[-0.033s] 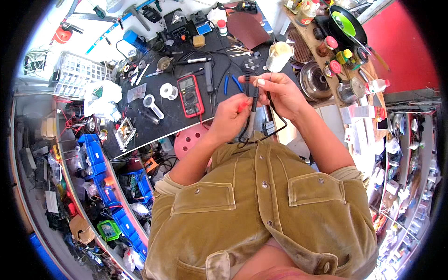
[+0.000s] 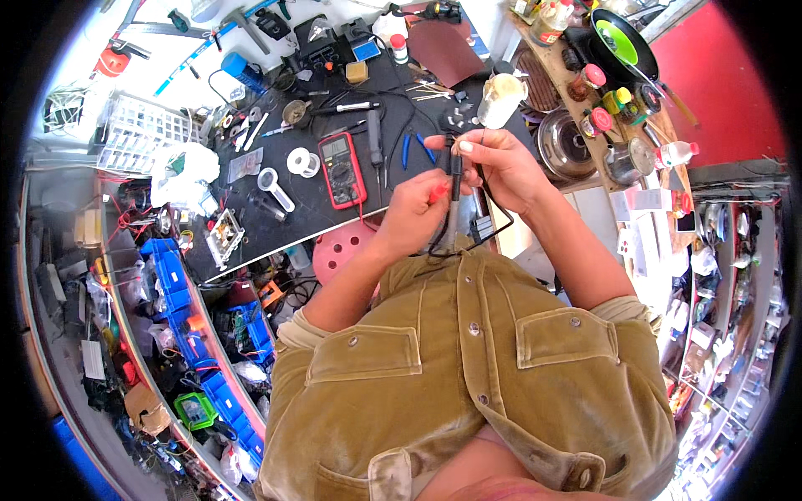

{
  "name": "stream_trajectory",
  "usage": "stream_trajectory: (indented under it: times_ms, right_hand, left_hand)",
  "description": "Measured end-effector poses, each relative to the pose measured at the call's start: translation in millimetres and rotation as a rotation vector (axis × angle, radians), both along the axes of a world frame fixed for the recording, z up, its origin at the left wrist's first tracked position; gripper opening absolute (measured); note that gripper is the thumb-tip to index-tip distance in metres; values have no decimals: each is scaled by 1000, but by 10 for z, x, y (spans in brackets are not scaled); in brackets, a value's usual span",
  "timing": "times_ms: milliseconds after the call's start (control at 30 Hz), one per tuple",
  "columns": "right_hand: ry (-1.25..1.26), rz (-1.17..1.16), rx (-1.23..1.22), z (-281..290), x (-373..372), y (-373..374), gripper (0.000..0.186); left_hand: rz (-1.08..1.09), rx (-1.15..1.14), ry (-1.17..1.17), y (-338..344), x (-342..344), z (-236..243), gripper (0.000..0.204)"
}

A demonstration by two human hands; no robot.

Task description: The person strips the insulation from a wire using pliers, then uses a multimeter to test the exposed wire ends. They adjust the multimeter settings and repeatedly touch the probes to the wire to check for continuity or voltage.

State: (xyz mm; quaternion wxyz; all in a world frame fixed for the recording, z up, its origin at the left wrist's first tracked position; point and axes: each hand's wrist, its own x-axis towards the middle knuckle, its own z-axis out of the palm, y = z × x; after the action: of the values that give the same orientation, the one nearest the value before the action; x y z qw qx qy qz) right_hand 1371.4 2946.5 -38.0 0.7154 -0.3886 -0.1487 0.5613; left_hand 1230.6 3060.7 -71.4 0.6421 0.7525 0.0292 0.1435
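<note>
Dark matting covers the workbench (image 2: 302,224), with blue bins (image 2: 167,271) racked at the left and red-lidded jars (image 2: 585,82) at the far right. From my distant seat I look down on two bare hands near the bench's front edge. Between them runs a black cable (image 2: 506,224), its slack looping below toward the shirt (image 2: 401,309); held close to the chest, it probably stays easy to see. My left hand (image 2: 418,210) is curled around a red piece (image 2: 439,193), beside the cable's thicker dark sleeve (image 2: 456,165). My right hand (image 2: 504,164) pinches thumb to finger by the sleeve's upper end, presumably to steady it; the exact contact is too small to tell. Both forearms angle inward, elbows wide, wrists raised, hands nearly meeting. A red-framed multimeter (image 2: 341,170) lies left of them and blue-handled pliers (image 2: 406,151) just beyond, both within easy reach, I judge.
</note>
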Motion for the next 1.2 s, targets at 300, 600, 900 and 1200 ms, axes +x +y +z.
stream_trajectory:
  times_ms: [300, 600, 900, 1200]
  right_hand:
    - [-121, 34, -1, -28, 33, -7, 14]
    - [-406, 204, -173, 59, -156, 98, 15]
    - [-413, 212, -174, 111, -153, 79, 14]
    - [-477, 277, -178, 95, -155, 87, 14]
  left_hand:
    - [97, -18, 119, 571, -292, 275, 33]
    - [91, 1130, -67, 687, -58, 1052, 15]
    - [133, 1248, -81, 686, 6, 976, 16]
    - [99, 1203, -33, 836, -11, 1108, 14]
